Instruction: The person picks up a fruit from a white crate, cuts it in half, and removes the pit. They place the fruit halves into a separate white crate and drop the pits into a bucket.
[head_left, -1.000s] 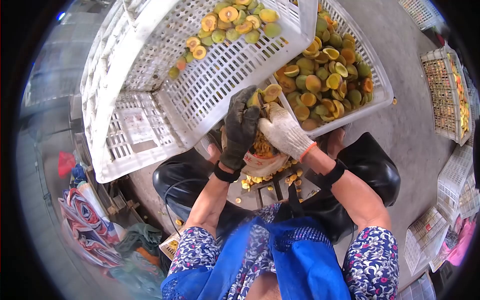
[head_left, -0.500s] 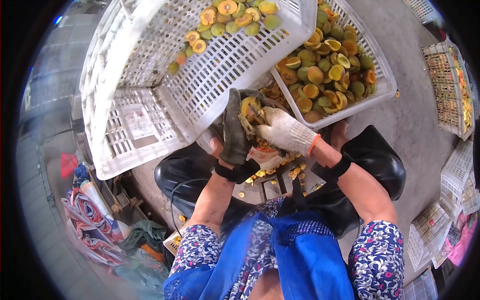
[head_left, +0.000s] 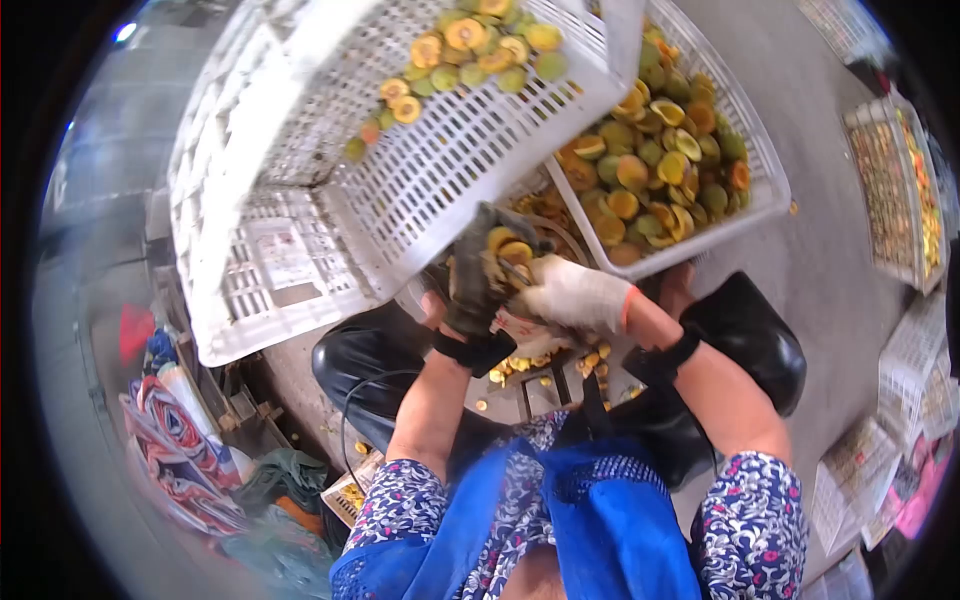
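Observation:
My left hand [head_left: 472,285], in a dark glove, is wrapped round a halved apricot [head_left: 508,246] with yellow-orange flesh. Close against it, my right hand [head_left: 580,294], in a white knitted glove, grips a thin metal tool [head_left: 514,271] whose tip meets the fruit. Motion blur hides the exact contact. Just beyond the hands, a tilted white basket [head_left: 415,215] holds several cut apricots [head_left: 465,35], some with pits showing. On the right, a white crate [head_left: 770,190] carries many hollowed apricot halves [head_left: 672,145]. Below my hands lie yellow pits or scraps [head_left: 530,365], partly hidden.
A filled crate [head_left: 890,190] stands at the far right, with white baskets [head_left: 912,355] nearer me. On the left are striped bags [head_left: 180,450] and green cloth [head_left: 285,480]. My knees in black covers [head_left: 745,335] flank the work.
Both hands have moved slightly down and closer to my body, the apricot and tool with them. The fruit now shows two parted pieces. The view has shifted a little.

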